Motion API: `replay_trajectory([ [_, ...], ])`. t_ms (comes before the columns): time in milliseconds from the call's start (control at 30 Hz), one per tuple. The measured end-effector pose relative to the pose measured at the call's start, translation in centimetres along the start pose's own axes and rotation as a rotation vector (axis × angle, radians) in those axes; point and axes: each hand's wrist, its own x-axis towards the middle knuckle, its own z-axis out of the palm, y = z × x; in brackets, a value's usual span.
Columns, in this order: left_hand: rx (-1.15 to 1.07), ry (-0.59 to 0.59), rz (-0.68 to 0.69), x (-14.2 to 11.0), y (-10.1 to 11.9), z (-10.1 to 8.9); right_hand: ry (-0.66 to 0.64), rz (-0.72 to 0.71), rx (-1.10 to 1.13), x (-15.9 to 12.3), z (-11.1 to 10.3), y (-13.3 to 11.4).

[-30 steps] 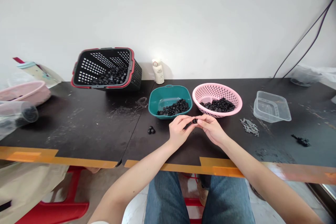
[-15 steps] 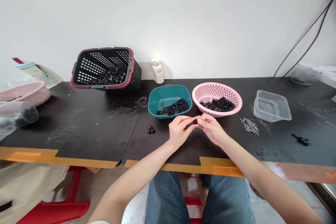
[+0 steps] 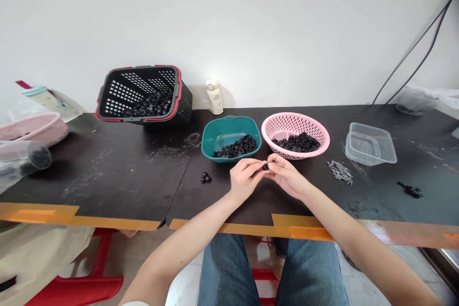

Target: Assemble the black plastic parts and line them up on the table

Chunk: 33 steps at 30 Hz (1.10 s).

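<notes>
A small round black plastic part (image 3: 265, 167) is pinched between my two hands, just in front of the baskets. My left hand (image 3: 244, 177) grips it from the left with bent fingers; my right hand (image 3: 286, 175) has thumb and fingertips closed on its other side. The fingers cover much of the part. Behind my left hand stands a teal basin (image 3: 218, 126) holding a heap of small black parts. A pink perforated basket (image 3: 297, 122) with black ring-like pieces sits behind my right hand. Several round black parts (image 3: 205, 178) lie together left of my left hand.
Grey pins or screws (image 3: 339, 172) lie in a pile at the right, near a clear plastic box (image 3: 371, 146) and a black cluster (image 3: 410, 190). A tilted black basket (image 3: 186, 103) of black parts and a white bottle (image 3: 215, 98) stand at the back.
Both hands stay in the same place, still on the small part. The fingers shift only slightly around it; the rest of the table looks the same.
</notes>
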Motion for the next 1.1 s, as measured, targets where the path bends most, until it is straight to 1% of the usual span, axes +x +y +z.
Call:
replay_trajectory([
  [100, -0.006, -0.024, -0.006, 0.1, 0.0, 0.1, -0.029, 0.029, 0.063, 0.1, -0.1, 0.0],
  [233, -0.023, -0.065, -0.019, 0.5, 0.0, 0.1, 0.003, 0.016, 0.088, 0.2, -0.2, 0.1],
  [367, -0.048, -0.175, 0.000, 0.9, -0.2, -0.3, 0.019, 0.025, 0.068, 0.4, -0.4, 0.1],
  [600, 0.099, -0.277, 0.087, 1.1, -1.3, -0.5, 0.036, 0.027, 0.036, 0.8, -1.1, 0.4],
  [667, 0.127, -0.275, 0.104, 1.0, -1.5, -0.5, 0.040, 0.024, 0.029, 0.8, -1.1, 0.6],
  [833, 0.114, -0.209, 0.107, 0.6, -1.8, -0.3, 0.048, 0.022, 0.026, 0.8, -1.2, 0.9],
  [967, 0.090, -0.192, 0.091, 0.4, -1.8, -0.2, 0.061, 0.025, 0.038, 0.8, -1.3, 1.0],
  [1100, 0.081, -0.187, 0.089, 0.3, -1.6, -0.2, 0.036, 0.025, 0.042, 0.6, -1.2, 0.8],
])
